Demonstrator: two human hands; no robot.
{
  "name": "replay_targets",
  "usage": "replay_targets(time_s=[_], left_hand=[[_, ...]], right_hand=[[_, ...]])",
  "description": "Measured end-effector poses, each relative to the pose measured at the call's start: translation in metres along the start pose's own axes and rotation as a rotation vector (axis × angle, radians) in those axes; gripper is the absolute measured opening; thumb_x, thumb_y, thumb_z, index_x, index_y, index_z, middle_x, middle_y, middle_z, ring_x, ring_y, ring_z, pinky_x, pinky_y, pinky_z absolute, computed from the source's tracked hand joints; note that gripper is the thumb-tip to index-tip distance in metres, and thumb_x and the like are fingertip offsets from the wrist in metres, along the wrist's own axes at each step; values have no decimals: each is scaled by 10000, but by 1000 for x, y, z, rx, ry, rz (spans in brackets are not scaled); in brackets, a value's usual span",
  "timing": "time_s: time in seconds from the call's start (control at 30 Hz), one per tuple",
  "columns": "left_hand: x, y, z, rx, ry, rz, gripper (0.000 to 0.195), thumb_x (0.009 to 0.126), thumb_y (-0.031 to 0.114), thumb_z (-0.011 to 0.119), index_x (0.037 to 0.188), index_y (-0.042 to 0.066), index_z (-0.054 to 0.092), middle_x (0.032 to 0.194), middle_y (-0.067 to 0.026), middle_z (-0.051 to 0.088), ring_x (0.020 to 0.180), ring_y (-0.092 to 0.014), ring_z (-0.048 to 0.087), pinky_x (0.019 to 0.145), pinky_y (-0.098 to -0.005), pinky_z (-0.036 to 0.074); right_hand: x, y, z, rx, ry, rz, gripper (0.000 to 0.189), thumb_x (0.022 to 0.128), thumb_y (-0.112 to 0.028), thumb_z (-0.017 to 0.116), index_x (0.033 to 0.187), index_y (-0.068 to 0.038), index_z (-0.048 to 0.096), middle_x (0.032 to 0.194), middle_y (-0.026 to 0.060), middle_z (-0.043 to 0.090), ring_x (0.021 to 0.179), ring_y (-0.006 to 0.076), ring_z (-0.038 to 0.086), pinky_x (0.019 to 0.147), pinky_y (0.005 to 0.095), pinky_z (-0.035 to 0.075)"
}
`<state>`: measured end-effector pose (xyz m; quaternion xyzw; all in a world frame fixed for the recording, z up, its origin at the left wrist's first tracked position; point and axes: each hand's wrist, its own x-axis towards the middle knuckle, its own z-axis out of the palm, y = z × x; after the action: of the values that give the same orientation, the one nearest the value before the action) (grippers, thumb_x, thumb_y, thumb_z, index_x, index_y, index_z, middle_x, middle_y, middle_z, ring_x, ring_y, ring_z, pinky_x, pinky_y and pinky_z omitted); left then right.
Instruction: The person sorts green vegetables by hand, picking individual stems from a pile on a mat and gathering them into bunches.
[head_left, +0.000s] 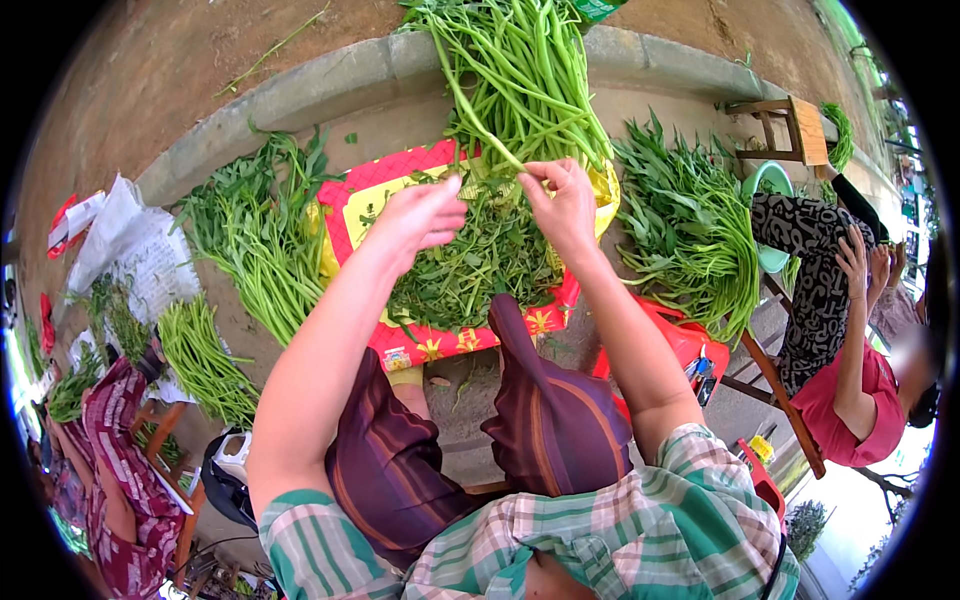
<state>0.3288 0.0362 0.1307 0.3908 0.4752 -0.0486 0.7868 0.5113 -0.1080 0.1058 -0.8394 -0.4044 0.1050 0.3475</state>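
Note:
My right hand (561, 196) pinches the lower end of a long green stem (480, 124) that leans up toward a big heap of leafless stems (532, 82). To its left my left hand (424, 217) is raised with its fingers apart, and I see nothing held in it. Both hands are above a red and yellow printed sheet or bag (360, 161), on which torn leaves and stem scraps (480, 255) are piled. A bundle of leafy greens (259, 225) lies to the left of the sheet, and another bundle of leafy greens (686, 217) lies to the right.
A concrete curb (337, 90) runs behind the heap. At right are a red plastic stool (675, 330) with small items on it, a wooden stool (810, 131), a green basin (769, 176) and a seated person. Another seated person is at left, near more stems (199, 352) and white sacking (161, 255).

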Motion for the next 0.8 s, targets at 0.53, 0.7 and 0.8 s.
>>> replay_targets(time_s=[0.53, 0.7, 0.8], left_hand=[[127, 44, 75, -324, 212, 350, 468, 1007, 342, 570, 1319, -6, 532, 1324, -183, 578, 1241, -325, 550, 1012, -483, 467], [133, 58, 96, -351, 193, 392, 527, 885, 386, 758, 1210, -5, 616, 1121, -118, 659, 1035, -220, 596, 945, -374, 452], [131, 63, 103, -298, 180, 461, 462, 793, 324, 859, 1106, 32, 683, 1103, -111, 707, 996, -199, 658, 878, -342, 506]], right_hand=[[43, -18, -29, -372, 207, -101, 522, 869, -277, 714, 1311, -53, 552, 1280, 128, 579, 1197, 324, 525, 964, 481, 413], [40, -16, -8, -534, 15, 101, 539, 896, -309, 688, 1355, -87, 514, 1162, 93, 619, 1108, 297, 567, 904, 462, 436], [35, -20, -1, -413, -37, 56, 416, 895, -293, 682, 1257, -102, 608, 1089, 111, 634, 1059, 311, 586, 852, 477, 451]])
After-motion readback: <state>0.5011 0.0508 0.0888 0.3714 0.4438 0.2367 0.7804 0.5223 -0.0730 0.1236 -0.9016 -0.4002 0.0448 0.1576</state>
